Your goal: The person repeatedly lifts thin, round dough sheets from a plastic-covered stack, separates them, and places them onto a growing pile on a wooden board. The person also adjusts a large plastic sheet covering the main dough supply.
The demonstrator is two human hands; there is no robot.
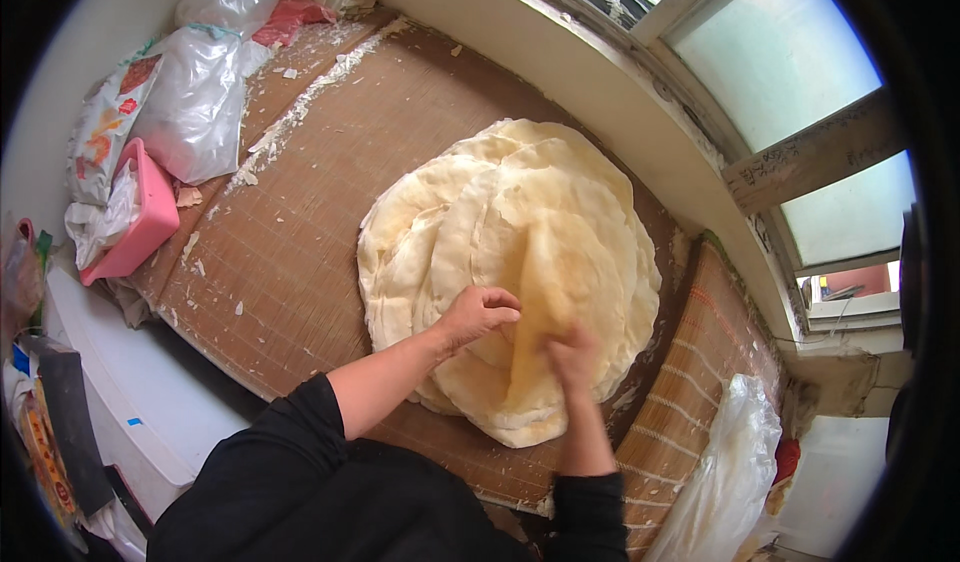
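Note:
A broad pile of thin, pale, round flatbread-like sheets [420, 262] lies before me on a brown slatted mat. One yellowish sheet [559, 277] is partly lifted off the pile, its near edge standing up between my hands. My left hand [480, 316] hovers over the pile just left of that edge, thumb and fingers curled towards each other; whether it touches a sheet is hard to see. At the raised sheet's lower right, my right hand [574, 356] is blurred by motion, so its hold on the sheet is unclear.
Broken flakes lie across the mat [322, 194]. At the left are a pink plastic basket [154, 224] and a clear plastic bag [195, 104]. A rolled bamboo mat [675, 404] and another clear bag [727, 464] are at the right. A low wall [600, 89] runs beneath the windows.

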